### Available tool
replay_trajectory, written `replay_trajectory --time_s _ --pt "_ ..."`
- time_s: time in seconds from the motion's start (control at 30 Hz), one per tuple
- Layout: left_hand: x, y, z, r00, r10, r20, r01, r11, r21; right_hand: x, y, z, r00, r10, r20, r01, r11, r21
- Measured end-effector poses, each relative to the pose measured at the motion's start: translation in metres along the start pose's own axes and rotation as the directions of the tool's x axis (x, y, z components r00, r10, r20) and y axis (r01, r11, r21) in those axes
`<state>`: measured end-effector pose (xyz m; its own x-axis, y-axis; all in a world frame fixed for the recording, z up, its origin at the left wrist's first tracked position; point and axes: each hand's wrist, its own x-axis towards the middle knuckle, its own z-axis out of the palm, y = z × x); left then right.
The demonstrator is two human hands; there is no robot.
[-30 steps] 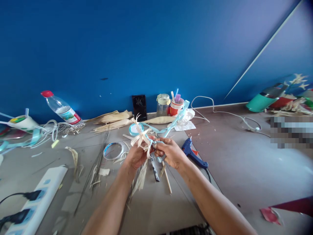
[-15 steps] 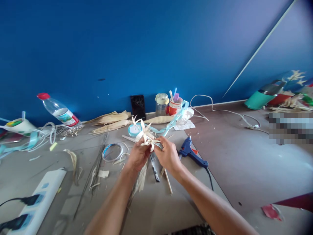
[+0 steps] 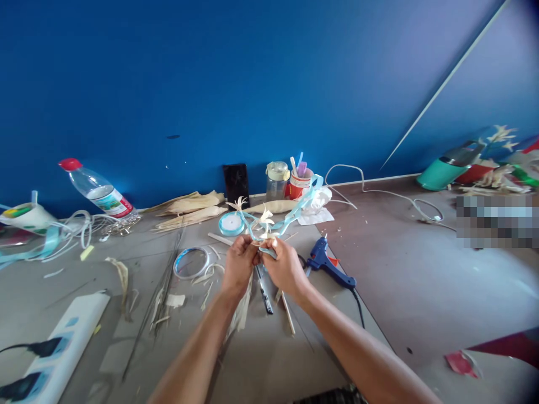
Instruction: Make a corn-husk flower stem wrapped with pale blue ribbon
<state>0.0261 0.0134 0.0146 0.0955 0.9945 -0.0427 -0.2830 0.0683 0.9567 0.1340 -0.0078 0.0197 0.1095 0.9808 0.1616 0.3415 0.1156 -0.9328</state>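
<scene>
My left hand [image 3: 238, 266] and my right hand [image 3: 283, 267] meet in front of me, fingers pinched on a small cream husk flower [image 3: 263, 222] and the light blue ribbon [image 3: 295, 211] wound round it. The ribbon runs up and away to the right toward a white crumpled paper [image 3: 320, 200]. A ribbon spool [image 3: 231, 224] lies on the table just beyond my left hand. Dry husk strips [image 3: 243, 306] hang below my hands.
A blue glue gun [image 3: 328, 262] lies right of my hands, a tape ring [image 3: 192, 261] and thin wires [image 3: 162, 280] to the left. Husks [image 3: 189, 209], a jar [image 3: 277, 180], a paper cup [image 3: 302, 182], a phone [image 3: 236, 183] and a water bottle [image 3: 97, 192] stand along the blue wall. A power strip [image 3: 54, 353] is at lower left.
Both hands have risen slightly and moved away from me. The husk flower has turned, so less of it shows above my fingers. The ribbon stays in both hands.
</scene>
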Motion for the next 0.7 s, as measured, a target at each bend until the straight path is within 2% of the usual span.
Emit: replay_trajectory --time_s 0.07,0.1,0.17,0.23,0.33,0.5,0.6,0.7 --pt "0.000 -0.002 -0.001 1.000 0.006 0.020 -0.005 0.999 -0.041 0.001 -0.004 -0.003 0.992 0.113 0.058 -0.124 0.966 0.228" --pt "0.001 -0.004 -0.002 1.000 0.005 0.027 -0.003 0.998 -0.061 0.002 -0.006 -0.004 0.981 0.165 0.107 -0.192 0.917 0.349" --pt "0.001 -0.006 -0.004 0.999 -0.010 0.035 0.013 0.996 -0.086 0.004 -0.008 -0.006 0.945 0.240 0.222 -0.324 0.776 0.542" --pt "0.001 -0.008 -0.004 0.999 -0.019 0.035 0.023 0.995 -0.096 0.005 -0.009 -0.007 0.913 0.265 0.309 -0.406 0.649 0.644" --pt "0.000 -0.008 -0.003 0.999 -0.017 0.039 0.021 0.994 -0.103 0.006 -0.008 -0.008 0.895 0.269 0.357 -0.447 0.531 0.720" --pt "-0.003 -0.002 -0.002 0.990 -0.041 0.132 0.057 0.991 -0.120 0.007 -0.004 -0.010 0.855 0.298 0.425 -0.516 0.406 0.754" --pt "-0.003 0.000 -0.003 0.985 -0.074 0.154 0.095 0.986 -0.136 0.007 -0.004 -0.011 0.836 0.307 0.455 -0.544 0.364 0.756" --pt "-0.001 0.000 -0.003 0.984 -0.074 0.163 0.102 0.980 -0.170 0.008 -0.005 -0.011 0.828 0.324 0.457 -0.555 0.360 0.750"
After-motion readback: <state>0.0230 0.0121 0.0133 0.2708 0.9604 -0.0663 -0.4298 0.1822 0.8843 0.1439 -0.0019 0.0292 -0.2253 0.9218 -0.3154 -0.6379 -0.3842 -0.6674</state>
